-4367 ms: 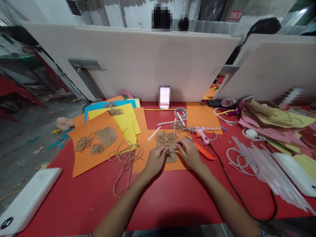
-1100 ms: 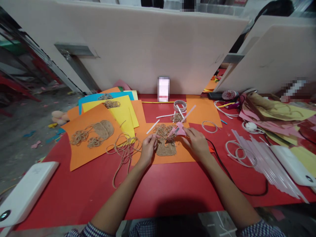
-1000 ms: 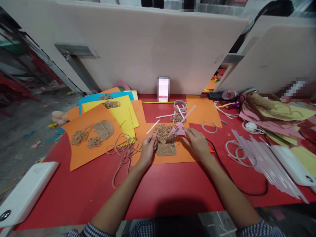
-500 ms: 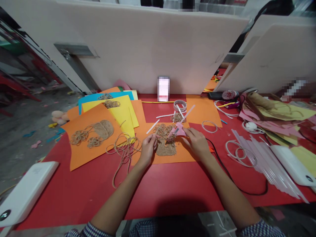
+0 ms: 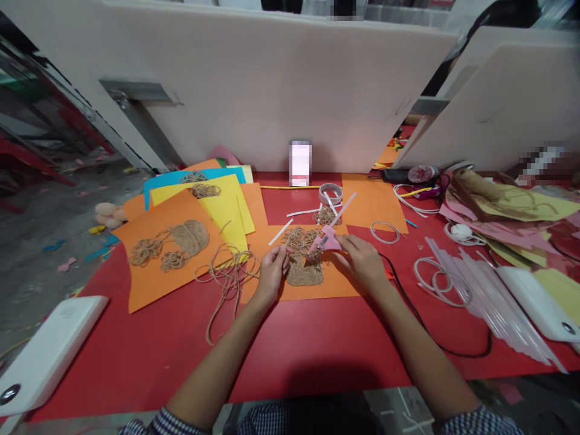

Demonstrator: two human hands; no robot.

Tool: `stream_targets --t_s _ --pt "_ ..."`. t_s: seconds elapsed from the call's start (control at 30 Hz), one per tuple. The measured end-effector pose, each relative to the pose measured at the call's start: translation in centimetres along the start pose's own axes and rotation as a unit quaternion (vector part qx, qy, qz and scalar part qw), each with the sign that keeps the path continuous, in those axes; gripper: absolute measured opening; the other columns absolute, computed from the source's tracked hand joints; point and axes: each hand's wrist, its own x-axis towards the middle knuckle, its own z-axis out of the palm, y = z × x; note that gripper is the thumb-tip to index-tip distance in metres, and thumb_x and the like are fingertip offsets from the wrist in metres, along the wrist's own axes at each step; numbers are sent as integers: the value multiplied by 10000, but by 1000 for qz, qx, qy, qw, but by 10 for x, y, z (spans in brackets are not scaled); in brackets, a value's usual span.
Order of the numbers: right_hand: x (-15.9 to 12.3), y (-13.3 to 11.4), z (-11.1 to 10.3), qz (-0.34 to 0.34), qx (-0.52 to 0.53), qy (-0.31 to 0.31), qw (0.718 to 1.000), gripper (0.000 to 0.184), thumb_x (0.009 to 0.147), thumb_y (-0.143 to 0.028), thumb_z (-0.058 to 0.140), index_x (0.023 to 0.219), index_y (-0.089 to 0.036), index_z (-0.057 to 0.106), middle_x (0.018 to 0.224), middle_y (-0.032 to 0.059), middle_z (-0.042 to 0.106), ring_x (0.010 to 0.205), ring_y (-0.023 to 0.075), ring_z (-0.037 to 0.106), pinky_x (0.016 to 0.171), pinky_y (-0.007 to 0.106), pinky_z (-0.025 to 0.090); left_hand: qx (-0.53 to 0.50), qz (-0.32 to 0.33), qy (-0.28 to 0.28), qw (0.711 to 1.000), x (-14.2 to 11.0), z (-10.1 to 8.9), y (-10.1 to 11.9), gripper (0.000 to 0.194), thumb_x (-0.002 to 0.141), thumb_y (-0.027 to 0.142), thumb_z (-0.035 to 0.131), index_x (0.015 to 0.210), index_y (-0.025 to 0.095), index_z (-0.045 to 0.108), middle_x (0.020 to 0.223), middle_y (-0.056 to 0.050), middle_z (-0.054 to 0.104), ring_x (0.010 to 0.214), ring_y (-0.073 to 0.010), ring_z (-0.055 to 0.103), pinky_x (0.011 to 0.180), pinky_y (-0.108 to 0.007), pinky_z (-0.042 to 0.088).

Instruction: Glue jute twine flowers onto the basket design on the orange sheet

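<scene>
My right hand is closed around a pink glue gun, whose nozzle points down-left at a jute twine basket-and-flower piece on an orange sheet. A clear glue stick pokes out of the gun's back. My left hand pinches the left edge of the jute piece, fingers curled. A black cord runs from the gun toward the table's right front.
Loose jute twine lies left of my hand. Orange, yellow and blue sheets with finished jute pieces fan out at left. Clear glue sticks, white cases, a tape roll and paper scraps surround the red table. White partitions stand behind.
Early on both hands pressed flat on the jute piece and the glue gun lay on the table. Now my right hand holds the gun at the piece; over the last second, hardly any motion.
</scene>
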Motion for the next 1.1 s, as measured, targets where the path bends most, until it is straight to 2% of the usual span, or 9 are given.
stream_targets --t_s 0.3,0.6,0.8,1.1 --pt "-1 3 1 -12 -11 -5 1000 400 1003 -413 470 1278 -155 601 1086 129 689 915 227 630 733 323 437 5 0 -2 1000 0 -1 0 407 809 545 699 816 146 624 499 94 305 414 -41 271 420 -173 185" --pt "0 -1 0 8 -14 -23 1000 478 930 -467 593 1308 -174 578 1112 120 674 989 241 608 741 325 416 13 5 0 1000 1 -2 -1 409 805 550 701 818 147 630 509 92 308 418 -45 277 420 -175 197" --pt "0 2 -1 6 -22 9 1000 431 941 -434 575 1268 -154 603 1074 109 677 959 232 601 740 330 404 9 5 3 1000 0 -1 0 407 812 548 697 816 148 624 501 94 299 420 -45 267 421 -175 192" --pt "-2 7 2 3 -28 5 1000 393 965 -405 536 1260 -157 612 1076 119 675 948 232 592 746 332 398 3 -2 2 1000 -1 0 1 413 808 553 700 815 148 617 505 94 301 419 -44 269 421 -176 184"
